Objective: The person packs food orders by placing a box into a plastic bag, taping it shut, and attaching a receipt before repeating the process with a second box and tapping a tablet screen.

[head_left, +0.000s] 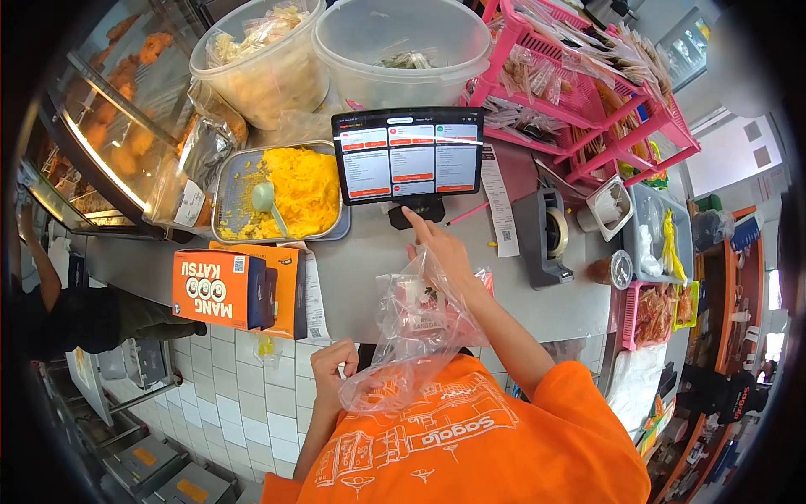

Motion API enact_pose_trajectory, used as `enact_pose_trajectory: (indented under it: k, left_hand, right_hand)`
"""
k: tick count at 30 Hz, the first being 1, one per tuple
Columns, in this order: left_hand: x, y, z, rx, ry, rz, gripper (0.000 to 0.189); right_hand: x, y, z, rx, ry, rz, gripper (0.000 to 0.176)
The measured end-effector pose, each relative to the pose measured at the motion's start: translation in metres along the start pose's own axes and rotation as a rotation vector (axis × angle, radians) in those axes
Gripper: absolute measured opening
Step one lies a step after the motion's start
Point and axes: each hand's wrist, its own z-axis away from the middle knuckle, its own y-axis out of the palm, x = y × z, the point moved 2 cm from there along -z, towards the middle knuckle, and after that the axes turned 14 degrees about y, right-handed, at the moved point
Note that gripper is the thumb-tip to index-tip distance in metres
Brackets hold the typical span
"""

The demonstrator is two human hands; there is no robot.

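My right hand reaches to the lower edge of a tablet, its index finger stretched out. Its other fingers are curled, with the top of a clear plastic bag bunched at them. Inside the bag is a pack with red and white print. My left hand is curled beside the bag's left side, low in front of my shirt; what it grips, if anything, is hidden. The tablet shows several order cards with orange buttons and leans on a black stand.
To the left are a metal tray of yellow food with a scoop and orange boxes. Two clear tubs stand behind the tablet. A receipt, a tape dispenser and pink racks are on the right.
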Motion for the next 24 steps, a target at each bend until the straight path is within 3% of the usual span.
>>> enact_pose_trajectory:
  k: [15,24]
  left_hand:
    - [-0.007,0.008,-0.007,0.076,0.140,0.031,0.065]
    - [-0.010,0.005,-0.009,0.096,0.163,-0.001,0.063]
  right_hand:
    - [-0.008,-0.016,-0.037,-0.202,-0.030,-0.053,0.064]
    - [0.015,-0.016,-0.062,-0.160,-0.080,-0.007,0.060]
